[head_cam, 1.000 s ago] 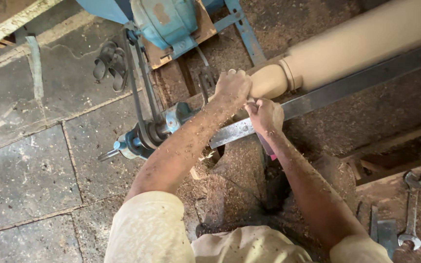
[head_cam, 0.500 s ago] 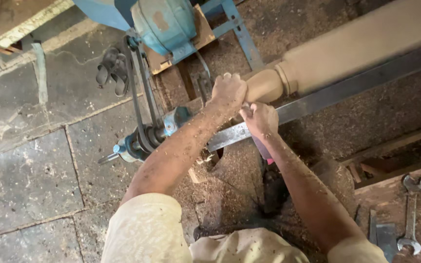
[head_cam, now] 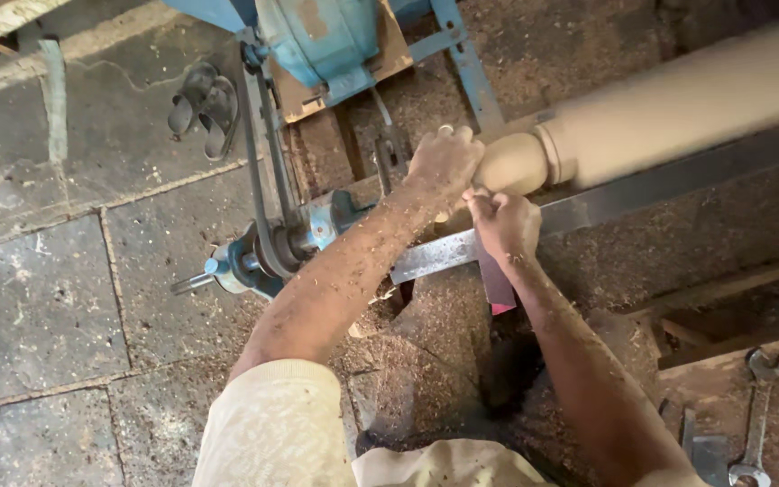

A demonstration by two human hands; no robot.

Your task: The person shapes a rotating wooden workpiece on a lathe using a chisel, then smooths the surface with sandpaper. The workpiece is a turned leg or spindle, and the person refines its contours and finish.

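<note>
Centre frame: left hand [head_cam: 444, 162] rested on rounded end of wooden post [head_cam: 678, 108], right hand [head_cam: 502, 225] in closed grip on tool [head_cam: 496, 281] over metal rail [head_cam: 642, 188]; slipped tool would likely gouge the post.

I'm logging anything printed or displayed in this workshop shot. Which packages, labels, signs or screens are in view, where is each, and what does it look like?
None: no package, label, sign or screen shows in this view.
The left hand and right hand work at the rounded end of a pale wooden piece on the lathe, above a grey metal bar; all of it is plain and unmarked.
</note>
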